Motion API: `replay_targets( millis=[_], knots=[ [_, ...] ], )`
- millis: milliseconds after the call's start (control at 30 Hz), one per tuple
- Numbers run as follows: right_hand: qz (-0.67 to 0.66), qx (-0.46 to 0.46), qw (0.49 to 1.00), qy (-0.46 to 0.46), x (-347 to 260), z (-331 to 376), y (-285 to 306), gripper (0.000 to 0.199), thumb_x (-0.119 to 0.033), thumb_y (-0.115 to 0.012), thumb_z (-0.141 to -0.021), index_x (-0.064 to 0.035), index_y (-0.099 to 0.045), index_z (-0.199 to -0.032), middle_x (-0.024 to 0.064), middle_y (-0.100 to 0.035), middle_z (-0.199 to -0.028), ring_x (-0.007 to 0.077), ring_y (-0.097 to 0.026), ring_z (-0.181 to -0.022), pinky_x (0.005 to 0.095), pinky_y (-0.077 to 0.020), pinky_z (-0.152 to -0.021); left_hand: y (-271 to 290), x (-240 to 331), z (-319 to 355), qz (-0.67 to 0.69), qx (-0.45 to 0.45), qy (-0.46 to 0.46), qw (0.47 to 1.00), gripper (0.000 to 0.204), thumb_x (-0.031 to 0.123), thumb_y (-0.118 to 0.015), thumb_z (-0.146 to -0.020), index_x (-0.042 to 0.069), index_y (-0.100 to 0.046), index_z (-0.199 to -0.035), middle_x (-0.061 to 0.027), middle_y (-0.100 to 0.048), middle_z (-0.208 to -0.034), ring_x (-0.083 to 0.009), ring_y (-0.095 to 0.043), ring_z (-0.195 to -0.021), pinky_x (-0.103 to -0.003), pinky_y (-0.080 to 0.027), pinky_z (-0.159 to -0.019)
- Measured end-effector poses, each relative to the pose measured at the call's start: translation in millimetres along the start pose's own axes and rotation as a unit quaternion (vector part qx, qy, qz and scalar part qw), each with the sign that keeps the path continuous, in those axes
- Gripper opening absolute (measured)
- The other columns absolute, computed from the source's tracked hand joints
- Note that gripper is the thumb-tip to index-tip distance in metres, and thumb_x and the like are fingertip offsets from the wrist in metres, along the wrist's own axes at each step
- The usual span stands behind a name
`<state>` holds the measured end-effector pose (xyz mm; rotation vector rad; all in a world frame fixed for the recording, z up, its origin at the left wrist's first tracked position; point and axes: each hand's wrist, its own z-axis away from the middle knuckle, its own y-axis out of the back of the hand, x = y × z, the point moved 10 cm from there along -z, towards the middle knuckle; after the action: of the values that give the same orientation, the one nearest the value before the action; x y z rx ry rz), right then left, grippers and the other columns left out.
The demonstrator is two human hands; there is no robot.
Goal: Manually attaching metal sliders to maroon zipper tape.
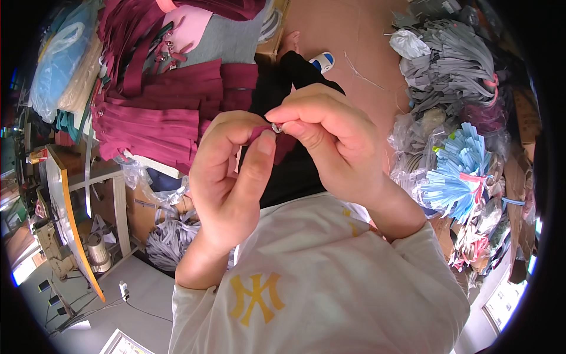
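Note:
A maroon fabric strap [285,147] is pinched between the thumb and forefinger of my left hand [233,168]. At its end sits a small silvery metal fitting [276,127], too small to tell which kind. The thumb and forefinger of my right hand [339,135] close on this fitting, and the fingertips of both hands nearly meet there. To the left, a stack of maroon straps [153,124] lies in overlapping rows. Beyond it, several small metal clips with maroon ends [168,50] rest near a pink sheet [191,26].
Bundles of grey straps [451,56] and light blue straps [457,171] are piled at the right with plastic bags. More grey straps [171,239] hang low on the left. A wooden board edge [73,218] and a sewing machine [50,242] stand at far left.

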<state>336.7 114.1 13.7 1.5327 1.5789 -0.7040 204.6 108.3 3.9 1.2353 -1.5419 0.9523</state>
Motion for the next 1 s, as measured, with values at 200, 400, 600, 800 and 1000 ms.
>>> replay_targets(
  millis=[200,400,600,800,1000],
  knots=[
    [0.027,-0.008,1.0,0.012,-0.7,-2.9,0.3,0.013,0.002,-0.059,-0.092,0.0023,-0.065,-0.103,0.0103,-0.062,-0.09,0.0183,-0.06,-0.079,0.0262,-0.0487,-0.069,5.3,0.3,1.0,-0.072,0.02,0.002,0.997,0.003,-0.001,-0.058,-0.093,-0.004,-0.058,-0.094,-0.0061,-0.056,-0.088,-0.0106,-0.05,-0.073,-0.023,-0.041,-0.066],
    [0.041,0.01,0.999,0.031,-3.4,-3.7,1.9,0.012,0.003,-0.059,-0.092,0.0021,-0.065,-0.102,0.011,-0.063,-0.093,0.0185,-0.06,-0.08,0.026,-0.0491,-0.068,4.8,9.5,-0.3,-0.104,0.042,-0.05,0.992,0.006,0.001,-0.059,-0.094,-0.004,-0.059,-0.094,-0.0064,-0.057,-0.086,-0.0106,-0.047,-0.07,-0.022,-0.038,-0.062],
    [0.052,0.019,0.997,0.044,-5.5,-3.5,2.6,0.012,0.004,-0.059,-0.091,0.0019,-0.066,-0.101,0.0111,-0.063,-0.092,0.0186,-0.061,-0.079,0.0263,-0.0496,-0.068,6.2,6.1,-3.0,-0.095,0.031,-0.016,0.995,0.004,-0.001,-0.06,-0.092,-0.004,-0.059,-0.093,-0.0076,-0.059,-0.087,-0.0123,-0.049,-0.072,-0.023,-0.039,-0.063],
    [0.048,0.02,0.998,0.047,-6.5,-2.0,3.6,0.013,0.005,-0.058,-0.091,0.0017,-0.066,-0.101,0.0113,-0.063,-0.092,0.019,-0.061,-0.078,0.0266,-0.0504,-0.067,1.2,13.9,-4.2,-0.115,0.008,-0.053,0.992,0.002,-0.002,-0.059,-0.092,-0.003,-0.058,-0.093,-0.0059,-0.056,-0.088,-0.0098,-0.046,-0.07,-0.023,-0.037,-0.06],
    [0.069,0.008,0.994,0.085,-10.4,-3.1,0.3,0.013,0.003,-0.056,-0.093,0.0025,-0.065,-0.103,0.0115,-0.062,-0.093,0.0185,-0.061,-0.078,0.0264,-0.0507,-0.067,4.1,5.4,-1.8,-0.052,0.041,0.017,0.998,0.003,-0.002,-0.058,-0.094,-0.003,-0.056,-0.091,-0.0036,-0.052,-0.087,-0.0062,-0.044,-0.069,-0.021,-0.036,-0.058]
  ],
)
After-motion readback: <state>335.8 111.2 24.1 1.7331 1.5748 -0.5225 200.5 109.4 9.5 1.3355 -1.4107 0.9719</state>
